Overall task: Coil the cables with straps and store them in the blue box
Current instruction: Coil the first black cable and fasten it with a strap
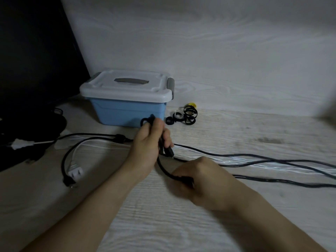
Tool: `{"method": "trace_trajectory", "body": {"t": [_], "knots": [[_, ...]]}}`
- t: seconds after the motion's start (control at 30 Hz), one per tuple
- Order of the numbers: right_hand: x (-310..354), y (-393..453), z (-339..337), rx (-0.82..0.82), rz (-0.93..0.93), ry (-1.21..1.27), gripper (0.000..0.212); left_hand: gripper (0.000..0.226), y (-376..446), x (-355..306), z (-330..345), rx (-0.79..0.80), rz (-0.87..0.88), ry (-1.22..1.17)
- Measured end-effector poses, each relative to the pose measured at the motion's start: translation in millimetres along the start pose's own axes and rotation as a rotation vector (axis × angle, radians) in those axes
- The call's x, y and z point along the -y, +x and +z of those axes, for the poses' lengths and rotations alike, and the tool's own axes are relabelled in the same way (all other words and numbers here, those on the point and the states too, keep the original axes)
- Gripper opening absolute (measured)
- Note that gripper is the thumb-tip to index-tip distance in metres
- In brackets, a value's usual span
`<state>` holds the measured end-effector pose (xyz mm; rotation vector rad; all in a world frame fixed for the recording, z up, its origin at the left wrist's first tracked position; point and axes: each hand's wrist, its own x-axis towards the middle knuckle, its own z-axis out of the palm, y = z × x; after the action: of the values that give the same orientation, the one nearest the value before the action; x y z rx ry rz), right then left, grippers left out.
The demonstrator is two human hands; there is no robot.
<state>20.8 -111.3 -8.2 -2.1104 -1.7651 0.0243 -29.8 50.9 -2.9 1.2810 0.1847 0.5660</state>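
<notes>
A black cable (164,170) is gripped by both hands near the middle of the worktop (236,88); the left hand (149,140) is curled round a small folded loop of it, with the loop's top showing above the thumb and a black plug (169,151) hanging below the fingers; the right hand (198,177) is closed on the same cable lower down, nearer the front edge. The rest of the cable is laid out toward the right edge, beside a white cable (272,165). The blue box (127,113) is set toward the back left, its white lid (127,86) shut; black straps (183,116) are heaped just right of the box. A white plug (75,172) and another black plug (68,181) are seen toward the left edge.
</notes>
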Motion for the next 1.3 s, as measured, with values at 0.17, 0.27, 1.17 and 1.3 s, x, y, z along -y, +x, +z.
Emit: {"method": "trace_trajectory", "body": {"t": [0.17, 0.27, 1.17, 1.3], "knots": [[1, -4, -9, -0.224, -0.002, -0.026, 0.021, 0.028, -11, 1, -5, 0.297, 0.027, 0.54], [2, -5, -13, -0.423, 0.053, -0.041, 0.019, 0.028, -13, -4, -2, 0.324, 0.003, 0.616], [-31, -10, -16, -0.182, 0.293, 0.438, 0.038, 0.038, -11, -9, -14, 0.636, -0.657, -0.193], [-20, -5, -10, -0.309, 0.273, 0.613, 0.028, 0.037, -9, -12, -14, 0.698, -0.681, -0.184]]}}
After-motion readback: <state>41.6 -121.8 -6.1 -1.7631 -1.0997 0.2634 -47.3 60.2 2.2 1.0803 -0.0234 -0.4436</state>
